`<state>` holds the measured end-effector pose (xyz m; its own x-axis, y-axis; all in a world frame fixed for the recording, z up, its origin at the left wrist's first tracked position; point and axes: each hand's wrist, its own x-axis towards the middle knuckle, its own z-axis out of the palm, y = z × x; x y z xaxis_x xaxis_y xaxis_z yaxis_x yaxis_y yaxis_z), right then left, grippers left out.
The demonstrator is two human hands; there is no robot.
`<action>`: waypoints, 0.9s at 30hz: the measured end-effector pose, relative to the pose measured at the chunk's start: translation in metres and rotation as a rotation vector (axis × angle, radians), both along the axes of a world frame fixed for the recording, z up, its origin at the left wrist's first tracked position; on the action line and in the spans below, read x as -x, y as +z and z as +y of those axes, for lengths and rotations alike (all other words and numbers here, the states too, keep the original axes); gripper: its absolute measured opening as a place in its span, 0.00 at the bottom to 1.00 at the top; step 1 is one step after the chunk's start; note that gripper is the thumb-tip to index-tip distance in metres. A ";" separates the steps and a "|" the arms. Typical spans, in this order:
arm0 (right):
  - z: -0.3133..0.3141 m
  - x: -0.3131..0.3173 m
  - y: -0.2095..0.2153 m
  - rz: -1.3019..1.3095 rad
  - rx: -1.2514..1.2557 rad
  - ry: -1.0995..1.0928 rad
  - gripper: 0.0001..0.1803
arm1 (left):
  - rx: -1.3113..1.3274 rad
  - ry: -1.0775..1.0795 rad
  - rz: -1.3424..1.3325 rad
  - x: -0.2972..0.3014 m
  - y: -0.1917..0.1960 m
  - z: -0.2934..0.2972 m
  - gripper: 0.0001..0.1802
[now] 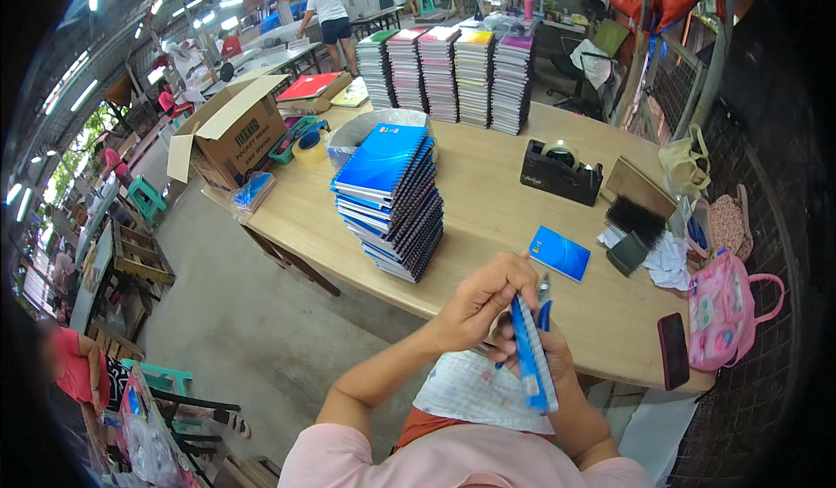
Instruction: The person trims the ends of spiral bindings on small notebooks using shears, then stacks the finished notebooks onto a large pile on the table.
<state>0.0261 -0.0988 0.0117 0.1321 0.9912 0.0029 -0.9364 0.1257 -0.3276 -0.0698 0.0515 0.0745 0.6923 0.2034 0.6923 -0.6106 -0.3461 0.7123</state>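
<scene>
A blue spiral-bound notebook stands on edge in front of me, its coil facing up. My left hand pinches its far end between thumb and fingers. My right hand is wrapped round the notebook from below and also holds a blue-handled tool with a metal tip; its exact kind is partly hidden. Just beyond my hands, a small blue notebook cover lies flat on the table. To the left rises a tall stack of blue spiral notebooks.
Several notebook stacks line the table's far edge. At left are an open cardboard box and a plastic-lined basin. A black tape dispenser, brush, phone and pink bag are right.
</scene>
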 end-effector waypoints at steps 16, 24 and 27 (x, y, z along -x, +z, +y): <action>-0.057 -0.104 -0.023 -1.849 0.788 -0.786 0.35 | -0.372 0.990 0.513 0.064 0.088 0.214 0.22; -0.119 -0.151 -0.073 -2.216 1.310 -0.673 0.33 | -0.590 1.112 0.046 0.022 0.071 0.099 0.17; -0.126 -0.159 -0.084 -2.348 1.264 -0.809 0.29 | -0.348 0.553 0.421 -0.037 0.019 0.027 0.15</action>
